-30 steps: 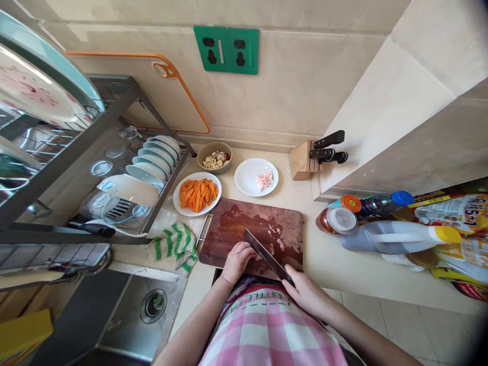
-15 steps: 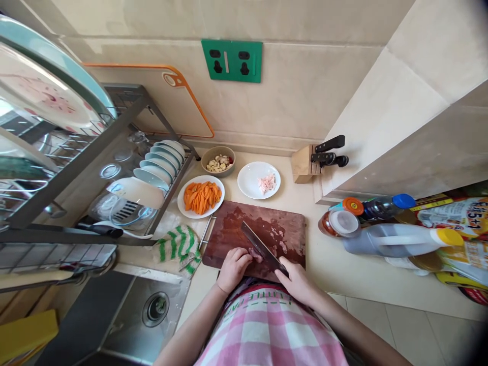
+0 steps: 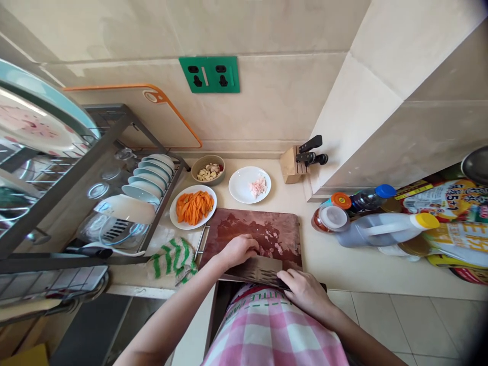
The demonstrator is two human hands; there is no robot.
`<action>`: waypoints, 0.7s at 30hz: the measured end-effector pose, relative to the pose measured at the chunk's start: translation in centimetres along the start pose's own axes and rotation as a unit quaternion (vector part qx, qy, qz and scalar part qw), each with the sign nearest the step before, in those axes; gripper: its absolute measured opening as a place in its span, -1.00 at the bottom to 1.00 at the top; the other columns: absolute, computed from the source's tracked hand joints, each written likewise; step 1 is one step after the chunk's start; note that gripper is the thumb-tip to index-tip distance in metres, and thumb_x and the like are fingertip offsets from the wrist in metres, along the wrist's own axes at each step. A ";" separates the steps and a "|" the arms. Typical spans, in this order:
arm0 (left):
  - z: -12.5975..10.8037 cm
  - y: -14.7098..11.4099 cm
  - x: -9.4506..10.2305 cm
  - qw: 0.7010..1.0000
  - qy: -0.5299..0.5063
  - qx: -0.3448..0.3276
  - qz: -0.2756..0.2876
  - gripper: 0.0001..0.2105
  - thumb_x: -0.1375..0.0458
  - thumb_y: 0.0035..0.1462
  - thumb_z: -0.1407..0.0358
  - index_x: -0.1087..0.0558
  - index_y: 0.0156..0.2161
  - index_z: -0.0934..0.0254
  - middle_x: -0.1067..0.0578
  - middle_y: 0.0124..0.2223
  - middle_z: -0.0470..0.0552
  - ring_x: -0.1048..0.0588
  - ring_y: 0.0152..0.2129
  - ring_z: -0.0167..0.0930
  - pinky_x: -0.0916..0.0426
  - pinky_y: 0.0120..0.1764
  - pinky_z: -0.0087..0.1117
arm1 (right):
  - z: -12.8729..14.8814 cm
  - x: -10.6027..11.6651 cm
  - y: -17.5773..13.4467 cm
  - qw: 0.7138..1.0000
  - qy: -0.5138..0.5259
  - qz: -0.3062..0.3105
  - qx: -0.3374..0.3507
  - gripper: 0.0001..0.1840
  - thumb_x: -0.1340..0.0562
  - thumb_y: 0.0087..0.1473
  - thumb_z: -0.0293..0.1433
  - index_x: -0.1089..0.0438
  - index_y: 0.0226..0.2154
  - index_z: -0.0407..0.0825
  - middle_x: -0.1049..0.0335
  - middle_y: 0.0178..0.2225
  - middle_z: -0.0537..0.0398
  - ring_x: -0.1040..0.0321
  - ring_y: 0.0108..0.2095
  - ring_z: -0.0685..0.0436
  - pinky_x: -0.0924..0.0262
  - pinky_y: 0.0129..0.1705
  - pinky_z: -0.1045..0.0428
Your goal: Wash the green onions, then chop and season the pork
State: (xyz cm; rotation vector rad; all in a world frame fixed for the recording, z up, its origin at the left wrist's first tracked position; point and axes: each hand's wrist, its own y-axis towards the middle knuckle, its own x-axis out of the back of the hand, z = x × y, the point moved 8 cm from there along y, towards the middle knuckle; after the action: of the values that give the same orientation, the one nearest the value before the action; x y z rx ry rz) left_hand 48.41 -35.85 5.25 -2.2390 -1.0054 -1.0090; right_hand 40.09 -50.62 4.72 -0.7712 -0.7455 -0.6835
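A dark wooden cutting board (image 3: 232,229) lies at the counter's front edge, with small bits of raw meat (image 3: 278,248) scattered on its right half. My left hand (image 3: 239,251) is over the middle of the board, its fingers curled together at a small piece of meat (image 3: 263,251) that they partly hide. My right hand (image 3: 303,288) grips the handle of a cleaver-like kitchen knife (image 3: 263,269). The broad blade lies tilted nearly flat along the board's front edge, just below my left fingers.
Behind the board stand a plate of sliced carrots (image 3: 175,211), a bowl of garlic cloves (image 3: 224,179), a plate with chopped pale meat (image 3: 238,185) and a knife block (image 3: 292,170). A dish rack (image 3: 125,122) and striped cloth (image 3: 173,259) are left; bottles (image 3: 381,231) stand right.
My left hand has moved up and right over the board. The knife has swung from pointing up across the board to lying flatter along the front edge. The view has shifted slightly.
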 end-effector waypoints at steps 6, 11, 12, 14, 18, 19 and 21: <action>0.5 2.1 -2.0 0.997 0.057 -0.040 0.017 -0.85 -0.13 0.01 0.40 -0.49 -0.30 0.17 -0.44 -0.30 -0.03 -0.41 -0.33 -0.39 -0.27 -0.23 -0.41 | -4.7 0.8 -5.0 0.992 0.105 -0.008 -0.073 -0.76 -0.11 0.02 -0.31 -0.36 -0.21 0.18 -0.44 -0.24 0.14 -0.34 -0.24 -0.13 -0.15 -0.21 0.04; 0.1 0.4 -2.2 0.992 0.106 -0.027 0.056 -0.96 -0.21 -0.06 0.27 -0.48 -0.47 0.16 -0.44 -0.39 -0.05 -0.38 -0.31 -0.33 -0.21 -0.22 -0.33 | -8.2 1.2 -7.9 0.968 0.216 -0.049 -0.122 -0.78 -0.06 0.03 -0.29 -0.35 -0.26 0.09 -0.44 -0.25 0.09 -0.36 -0.24 -0.14 -0.20 -0.22 0.05; -0.1 0.1 -2.1 0.991 0.115 -0.026 0.057 -0.92 -0.22 -0.06 0.23 -0.48 -0.48 0.16 -0.44 -0.40 -0.04 -0.37 -0.31 -0.32 -0.20 -0.22 -0.32 | -8.4 1.2 -7.9 0.961 0.244 -0.059 -0.120 -0.78 -0.06 0.04 -0.28 -0.34 -0.27 0.05 -0.44 -0.28 0.09 -0.36 -0.24 -0.13 -0.20 -0.21 0.06; -0.5 -0.1 -1.7 0.990 0.135 -0.014 0.041 -0.88 -0.20 -0.05 0.20 -0.47 -0.49 0.18 -0.43 -0.40 -0.02 -0.36 -0.32 -0.31 -0.19 -0.23 -0.30 | -8.5 1.0 -7.8 0.946 0.294 -0.068 -0.120 -0.77 -0.05 0.04 -0.27 -0.33 -0.30 0.01 -0.43 -0.33 0.11 -0.36 -0.27 -0.11 -0.21 -0.22 0.08; -1.3 0.8 -2.2 0.990 0.142 0.010 -0.011 -0.91 -0.14 0.04 0.26 -0.46 -0.38 0.20 -0.43 -0.33 0.00 -0.36 -0.30 -0.32 -0.20 -0.25 -0.32 | -9.0 0.0 -7.2 0.935 0.324 -0.037 -0.142 -0.76 -0.05 0.02 -0.27 -0.33 -0.31 -0.02 -0.42 -0.39 0.15 -0.33 -0.44 -0.05 -0.23 -0.36 0.09; -1.4 1.0 -2.6 0.990 0.140 0.016 -0.019 -0.92 -0.14 0.04 0.27 -0.45 -0.35 0.20 -0.43 -0.31 0.00 -0.36 -0.29 -0.31 -0.20 -0.25 -0.32 | -9.2 0.0 -7.0 0.938 0.314 -0.038 -0.142 -0.76 -0.06 0.01 -0.27 -0.33 -0.31 -0.02 -0.42 -0.39 0.14 -0.33 -0.42 -0.06 -0.23 -0.35 0.09; -1.5 1.3 -3.6 0.989 0.139 0.040 -0.032 -0.91 -0.17 0.01 0.26 -0.44 -0.35 0.21 -0.43 -0.28 0.01 -0.35 -0.28 -0.30 -0.21 -0.25 -0.30 | -9.7 0.4 -6.8 0.947 0.285 -0.058 -0.138 -0.76 -0.07 0.00 -0.26 -0.35 -0.32 -0.02 -0.42 -0.39 0.12 -0.34 -0.35 -0.10 -0.23 -0.29 0.07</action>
State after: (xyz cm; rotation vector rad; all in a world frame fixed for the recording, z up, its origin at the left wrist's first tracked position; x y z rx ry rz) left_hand 47.17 -39.18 3.14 -1.9447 -0.9796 -1.2458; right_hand 38.38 -62.16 2.61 -0.7326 -0.1674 -1.0746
